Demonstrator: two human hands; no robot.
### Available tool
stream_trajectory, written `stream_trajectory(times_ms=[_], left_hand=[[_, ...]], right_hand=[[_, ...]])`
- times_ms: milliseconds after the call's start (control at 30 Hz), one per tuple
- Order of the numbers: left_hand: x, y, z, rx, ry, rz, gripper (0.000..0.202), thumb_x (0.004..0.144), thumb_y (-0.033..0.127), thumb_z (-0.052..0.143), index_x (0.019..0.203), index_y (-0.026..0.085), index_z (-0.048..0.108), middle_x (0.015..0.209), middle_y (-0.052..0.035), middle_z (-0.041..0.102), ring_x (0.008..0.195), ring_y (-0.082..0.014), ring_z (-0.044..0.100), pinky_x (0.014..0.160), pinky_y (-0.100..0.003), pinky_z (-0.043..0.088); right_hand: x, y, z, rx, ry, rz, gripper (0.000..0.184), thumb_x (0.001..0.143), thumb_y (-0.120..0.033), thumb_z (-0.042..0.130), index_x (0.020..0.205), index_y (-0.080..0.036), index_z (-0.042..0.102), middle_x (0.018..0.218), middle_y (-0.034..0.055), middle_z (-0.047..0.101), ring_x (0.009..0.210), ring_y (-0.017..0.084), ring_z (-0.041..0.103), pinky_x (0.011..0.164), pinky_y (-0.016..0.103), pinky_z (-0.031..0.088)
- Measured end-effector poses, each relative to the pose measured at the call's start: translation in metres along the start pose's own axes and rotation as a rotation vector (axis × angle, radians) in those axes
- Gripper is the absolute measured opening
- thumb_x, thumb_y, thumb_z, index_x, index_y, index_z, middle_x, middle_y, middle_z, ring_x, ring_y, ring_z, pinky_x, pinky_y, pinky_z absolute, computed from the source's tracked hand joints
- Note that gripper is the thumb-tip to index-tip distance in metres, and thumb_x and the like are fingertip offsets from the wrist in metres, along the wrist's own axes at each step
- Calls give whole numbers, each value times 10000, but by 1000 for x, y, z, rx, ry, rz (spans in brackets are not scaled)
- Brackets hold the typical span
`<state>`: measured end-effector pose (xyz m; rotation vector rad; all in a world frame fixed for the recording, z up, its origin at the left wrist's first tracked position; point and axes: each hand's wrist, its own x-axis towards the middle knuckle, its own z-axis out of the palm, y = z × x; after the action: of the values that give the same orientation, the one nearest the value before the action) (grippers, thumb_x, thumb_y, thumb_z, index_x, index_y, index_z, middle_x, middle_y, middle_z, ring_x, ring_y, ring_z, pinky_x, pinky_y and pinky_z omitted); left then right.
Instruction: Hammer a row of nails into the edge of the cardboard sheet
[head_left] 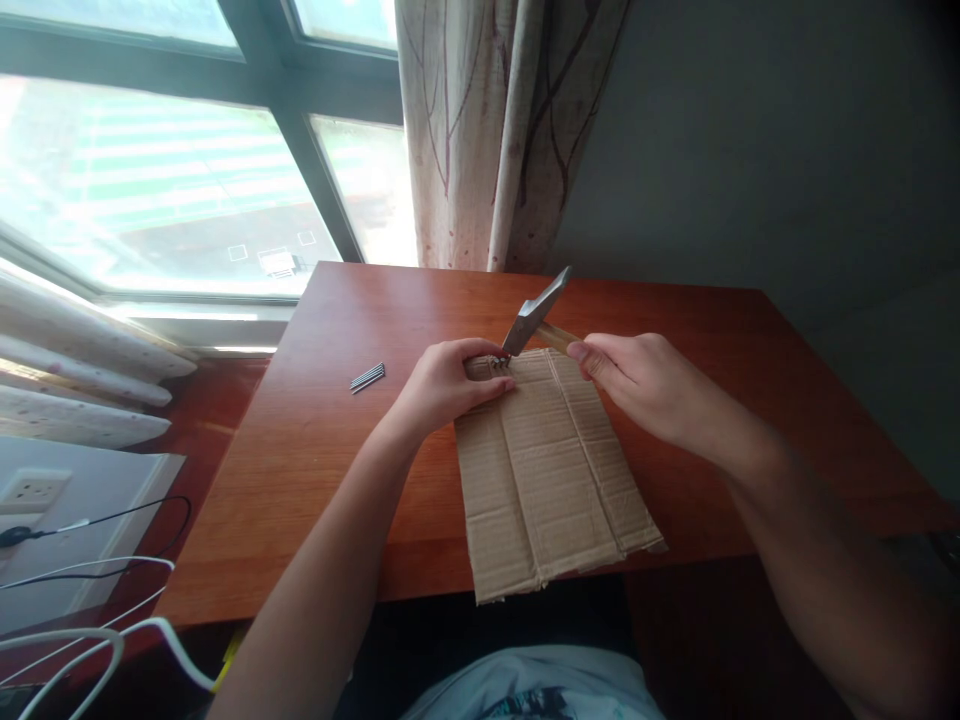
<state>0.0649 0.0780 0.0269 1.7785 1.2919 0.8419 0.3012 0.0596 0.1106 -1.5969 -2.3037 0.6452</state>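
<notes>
A flat piece of brown corrugated cardboard (559, 450) lies on the table, its near end jutting past the front edge. My left hand (454, 380) grips its far left corner, thumb on top and index finger along the far edge. Between them a few small dark nails (499, 363) show at the cardboard, partly hidden. Gripped by its wooden handle in my right hand (637, 375) is a hammer (536, 310), tilted, the lower end of its metal head close to the nails and my left fingertips. Whether it touches them I cannot tell. Several loose nails (367, 377) lie left of my left hand.
The reddish-brown wooden table (300, 480) stands by a window (172, 190) and a patterned curtain (465, 140). White and black cables (112, 630) and a wall socket (36, 491) are at lower left.
</notes>
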Motion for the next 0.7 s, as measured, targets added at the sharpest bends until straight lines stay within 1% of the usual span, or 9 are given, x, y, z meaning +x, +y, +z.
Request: stream_trajectory(times_ms=[167, 333, 500, 600, 700], left_hand=[[0, -2, 0, -37, -23, 0, 369, 741, 403, 762, 1052, 207, 757, 1004, -38, 762, 915, -232, 685, 772, -308, 534], [1, -3, 0, -33, -22, -7, 369, 738, 393, 766, 1055, 206, 756, 988, -37, 762, 902, -226, 681, 757, -302, 530], [1, -4, 0, -27, -32, 8, 363, 750, 393, 756, 1057, 200, 749, 989, -34, 761, 898, -222, 681, 760, -300, 525], [0, -3, 0, -5, -24, 3, 362, 750, 403, 758, 1050, 202, 748, 992, -32, 760, 906, -221, 682, 766, -299, 522], [0, -1, -1, 1, -17, 3, 342, 747, 387, 762, 1037, 206, 747, 994, -27, 758, 906, -214, 683, 782, -297, 520]], right_hand=[[0, 0, 3, 6, -39, 18, 501, 1003, -557, 398, 649, -207, 453, 599, -16, 527, 559, 126, 439, 577, 305, 261], [-1, 1, 4, 0, -25, 12, 502, 1007, -567, 371, 677, -206, 483, 591, -19, 505, 554, 126, 444, 576, 302, 268], [-1, 4, 8, 31, -48, -4, 499, 1003, -575, 381, 689, -204, 496, 628, -11, 549, 579, 130, 478, 580, 300, 285], [-1, 6, 6, 52, -11, -8, 509, 995, -592, 384, 680, -205, 484, 604, -17, 503, 558, 124, 442, 561, 298, 284], [-3, 10, 0, 122, 82, -21, 516, 977, -615, 407, 666, -208, 470, 595, -19, 456, 541, 118, 396, 526, 300, 262]])
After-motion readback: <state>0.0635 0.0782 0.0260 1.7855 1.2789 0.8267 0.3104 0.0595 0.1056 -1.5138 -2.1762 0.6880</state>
